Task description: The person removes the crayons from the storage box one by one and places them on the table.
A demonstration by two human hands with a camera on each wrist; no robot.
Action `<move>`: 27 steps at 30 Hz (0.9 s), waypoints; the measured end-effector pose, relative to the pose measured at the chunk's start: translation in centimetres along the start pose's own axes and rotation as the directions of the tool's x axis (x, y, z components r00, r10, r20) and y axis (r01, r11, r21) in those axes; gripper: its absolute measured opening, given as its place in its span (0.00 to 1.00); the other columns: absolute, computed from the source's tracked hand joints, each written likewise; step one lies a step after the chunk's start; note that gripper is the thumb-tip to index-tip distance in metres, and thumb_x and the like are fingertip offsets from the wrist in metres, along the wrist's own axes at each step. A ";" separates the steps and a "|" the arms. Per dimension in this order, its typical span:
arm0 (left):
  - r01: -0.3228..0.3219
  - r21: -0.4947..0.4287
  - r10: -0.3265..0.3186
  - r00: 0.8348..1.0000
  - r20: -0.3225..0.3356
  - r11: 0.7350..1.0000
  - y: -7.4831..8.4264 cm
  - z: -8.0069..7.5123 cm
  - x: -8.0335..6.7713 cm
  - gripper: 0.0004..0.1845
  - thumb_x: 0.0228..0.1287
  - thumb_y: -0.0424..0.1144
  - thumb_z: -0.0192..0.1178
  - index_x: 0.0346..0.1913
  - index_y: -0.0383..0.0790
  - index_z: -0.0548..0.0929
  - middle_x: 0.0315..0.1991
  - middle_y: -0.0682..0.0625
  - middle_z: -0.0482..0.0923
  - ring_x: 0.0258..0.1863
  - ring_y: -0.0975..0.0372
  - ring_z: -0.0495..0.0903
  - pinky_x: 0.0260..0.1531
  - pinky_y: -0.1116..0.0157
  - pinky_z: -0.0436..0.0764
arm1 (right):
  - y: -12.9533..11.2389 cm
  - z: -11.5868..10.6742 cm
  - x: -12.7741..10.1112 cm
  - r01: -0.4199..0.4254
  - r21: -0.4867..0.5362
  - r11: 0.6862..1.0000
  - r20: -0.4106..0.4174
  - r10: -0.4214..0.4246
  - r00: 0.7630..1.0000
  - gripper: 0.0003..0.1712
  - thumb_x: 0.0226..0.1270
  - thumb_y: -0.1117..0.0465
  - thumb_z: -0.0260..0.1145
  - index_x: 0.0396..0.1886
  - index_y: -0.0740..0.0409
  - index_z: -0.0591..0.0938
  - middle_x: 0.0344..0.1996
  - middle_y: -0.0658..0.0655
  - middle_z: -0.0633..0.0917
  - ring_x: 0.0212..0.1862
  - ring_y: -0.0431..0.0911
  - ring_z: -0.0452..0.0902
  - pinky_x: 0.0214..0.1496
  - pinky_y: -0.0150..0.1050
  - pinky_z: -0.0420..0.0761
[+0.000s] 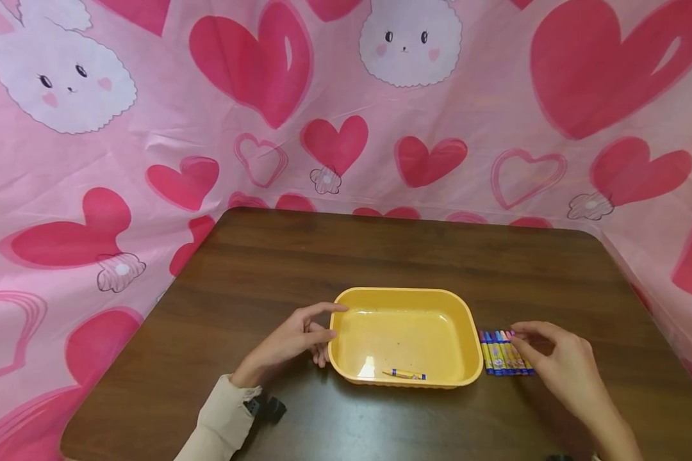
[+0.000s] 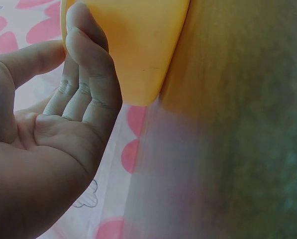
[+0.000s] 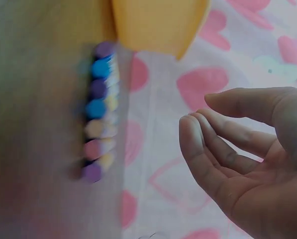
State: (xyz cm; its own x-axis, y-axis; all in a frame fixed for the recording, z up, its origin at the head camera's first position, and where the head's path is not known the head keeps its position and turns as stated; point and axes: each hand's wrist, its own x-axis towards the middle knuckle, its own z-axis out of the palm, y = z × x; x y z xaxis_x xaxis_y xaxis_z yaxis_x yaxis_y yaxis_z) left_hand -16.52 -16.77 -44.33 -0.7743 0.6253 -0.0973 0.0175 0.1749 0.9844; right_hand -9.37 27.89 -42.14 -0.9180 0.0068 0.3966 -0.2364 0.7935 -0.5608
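One marker (image 1: 404,374) is already laid in the yellow tray (image 1: 467,326), steadied by the relaxed left hand (image 1: 291,342); the row of markers (image 1: 504,353) should be approached squarely by the empty, loosely open right hand (image 1: 559,362) and one pinched cleanly.

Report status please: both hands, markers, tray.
Left hand open, touching yellow tray side. Right hand open, empty, over row of markers. One marker inside tray. Nothing in the way.

**Hidden, cropped, blurred**

Right forearm (image 1: 619,432) cut off by bottom edge in head view. Row of markers (image 3: 99,112) blurred in right wrist view, print unreadable. Yellow tray (image 2: 133,45) cropped at top in left wrist view. Tabletop (image 2: 238,149) smeared, grain indistinct.
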 end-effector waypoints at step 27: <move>0.028 -0.021 -0.028 1.000 -0.002 0.999 0.0 0.0 -0.1 0.28 0.71 0.40 0.61 0.72 0.44 0.68 0.25 0.38 0.84 0.20 0.47 0.82 0.24 0.62 0.84 | -9.7 2.9 5.3 0.329 0.202 0.922 0.359 -0.382 0.852 0.09 0.57 0.68 0.75 0.37 0.57 0.87 0.32 0.44 0.85 0.32 0.34 0.79 0.36 0.35 0.84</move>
State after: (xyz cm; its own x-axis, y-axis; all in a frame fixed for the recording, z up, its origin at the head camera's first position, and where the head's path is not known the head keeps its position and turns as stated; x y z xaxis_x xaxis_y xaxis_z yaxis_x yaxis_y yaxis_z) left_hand -16.41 -16.87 -44.30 -0.7759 0.6184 -0.1245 -0.0175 0.1762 0.9842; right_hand -12.87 18.49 -36.71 -0.8056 -0.5158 0.2914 -0.5843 0.6110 -0.5340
